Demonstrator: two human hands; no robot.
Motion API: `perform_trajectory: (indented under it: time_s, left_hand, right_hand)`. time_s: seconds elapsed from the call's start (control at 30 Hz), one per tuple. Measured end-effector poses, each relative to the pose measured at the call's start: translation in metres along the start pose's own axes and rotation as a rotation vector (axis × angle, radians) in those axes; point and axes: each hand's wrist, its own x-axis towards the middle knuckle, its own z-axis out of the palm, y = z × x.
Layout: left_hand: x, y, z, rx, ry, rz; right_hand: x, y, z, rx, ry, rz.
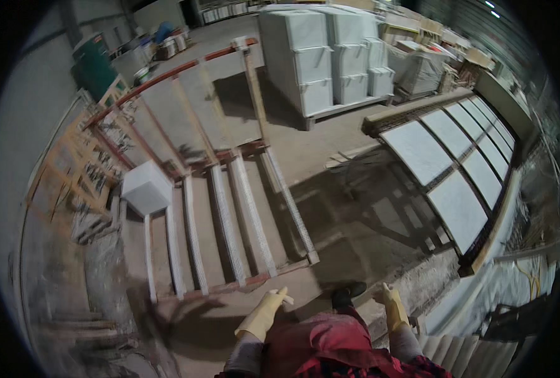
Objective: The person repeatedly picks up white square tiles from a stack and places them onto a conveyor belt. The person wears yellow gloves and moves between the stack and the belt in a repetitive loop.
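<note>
Both my hands wear yellow gloves, and I see nothing held in either. My left hand (265, 314) hangs in front of me with loosely bent, slightly parted fingers. It is nearest the front end of a low rack (245, 208) of long pale rails. At the rack's far left corner lies a stack of white square slabs (147, 188). My right hand (391, 307), fingers half curled and apart, is beside my red apron (317, 343). Ahead of it on the right, white rectangular slabs (457, 217) lie in rows on a dark conveyor bed (444, 183). Neither hand touches these things.
A red-topped upright frame (150, 85) rises behind the rack. Large stacks of white slabs (314, 63) stand on a pallet at the back. Wooden crate frames (81, 167) line the left side. My dark shoe (349, 293) is on the concrete floor. A concrete ledge (428, 277) borders the conveyor.
</note>
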Motion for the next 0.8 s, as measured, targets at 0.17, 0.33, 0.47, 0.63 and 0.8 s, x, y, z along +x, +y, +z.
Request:
perform_trajectory:
  time_s: [0.17, 0.33, 0.47, 0.63, 0.8]
  left_hand:
    - [-0.081, -0.198, -0.143, -0.663, 0.296, 0.223]
    - [-0.153, -0.262, -0.142, -1.096, 0.797, 0.003]
    - [-0.151, -0.299, -0.134, -1.253, 0.807, 0.043]
    - [-0.167, -0.265, -0.177, -1.396, 0.788, -0.024]
    - [-0.145, -0.208, -0.289, -1.356, 0.731, 0.072]
  right_hand:
    - [-0.032, -0.067, 0.187, -0.235, -0.353, -0.084]
    - [-0.093, -0.094, 0.29, -0.681, -0.654, -0.108]
    - [-0.063, -0.08, 0.345, -0.975, -0.825, -0.097]
    - [-0.054, -0.077, 0.417, -1.162, -0.805, -0.084]
    - [0.077, -0.038, 0.413, -1.25, -1.047, -1.283]
